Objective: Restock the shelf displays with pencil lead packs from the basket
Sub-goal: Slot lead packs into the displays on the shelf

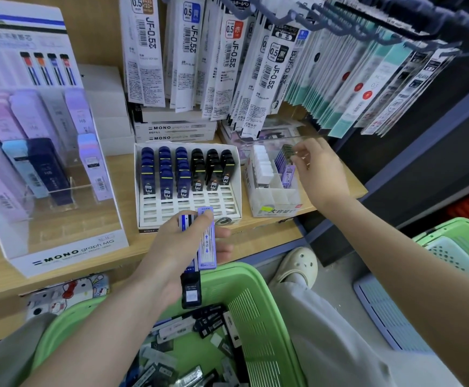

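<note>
The left hand [183,247] hovers over the front edge of the wooden shelf [258,227], above the green basket [258,311]. It grips 3 pencil lead packs in a fan: a purple pack [207,241] pressed under the thumb, a blue-and-white pack [185,221] showing above the knuckles, and a black pack [191,293] sticking out below the palm. In the basket lies a jumble of loose packs [199,339], mostly black, grey and white.

The right hand [321,170] reaches to a small clear box [272,201] with dividers at the right end of the shelf. Its fingertips [297,159] are curled at the tops of the row of purple packs [287,170] standing in that box. They may be pinching one, but the view is too blurred there to tell. A row of white packs [264,166] stands in the next compartment to the left.

Between the 2 hands sits a white display tray [169,208] with 3 columns of blue packs [166,174] and 3 of black packs [213,171]; its front rows are bare. Pen refills [236,65] hang on hooks above the shelf.
</note>
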Motion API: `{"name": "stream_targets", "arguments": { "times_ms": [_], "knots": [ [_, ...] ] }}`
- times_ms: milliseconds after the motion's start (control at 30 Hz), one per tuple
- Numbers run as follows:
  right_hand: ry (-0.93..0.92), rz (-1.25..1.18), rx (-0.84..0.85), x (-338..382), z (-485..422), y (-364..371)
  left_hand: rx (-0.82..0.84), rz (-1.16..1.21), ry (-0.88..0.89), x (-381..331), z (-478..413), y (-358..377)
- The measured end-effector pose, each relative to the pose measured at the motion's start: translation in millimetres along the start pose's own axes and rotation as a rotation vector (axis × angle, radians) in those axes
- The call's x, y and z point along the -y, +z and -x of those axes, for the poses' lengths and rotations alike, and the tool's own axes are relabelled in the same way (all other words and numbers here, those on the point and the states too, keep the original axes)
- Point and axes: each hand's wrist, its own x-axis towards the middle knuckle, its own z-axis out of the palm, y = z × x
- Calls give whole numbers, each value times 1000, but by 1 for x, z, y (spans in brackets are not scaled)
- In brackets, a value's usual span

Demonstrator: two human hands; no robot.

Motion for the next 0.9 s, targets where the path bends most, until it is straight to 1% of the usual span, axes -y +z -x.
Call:
{"name": "stream_targets", "arguments": {
  "times_ms": [67, 100, 167, 267, 333, 400, 500, 600, 700, 767, 900],
  "knots": [
    [-33, -102, 12, 19, 13, -1, 0, -2, -1, 1, 0, 0],
    [-47, -163, 54, 30, 22, -2, 3, -3, -1, 1, 0, 0],
    [-33, -313, 221, 52, 41, -1, 13, -5, 1, 2, 1, 0],
    [67, -568, 507, 78, 64, 1, 31, -53, 14, 2, 4, 1],
    [116, -669, 619, 88, 70, 1, 45, -85, 9, 1, 7, 1],
    [166, -746, 675, 94, 72, -1, 59, -111, 2, 0, 9, 1],
    [245, -840, 684, 99, 70, -5, 84, -102, -13, 0, 11, -1],
    [311, -944, 571, 98, 66, -12, 119, -106, -53, -3, 14, -5],
    [305, -1032, 502, 94, 65, -19, 167, -163, -72, -4, 15, -9],
    [300, -1095, 499, 93, 68, -24, 147, -168, -64, -5, 13, -12],
    [280, -1095, 524, 90, 75, -33, 76, -140, 20, -4, 12, -14]
  ]
}}
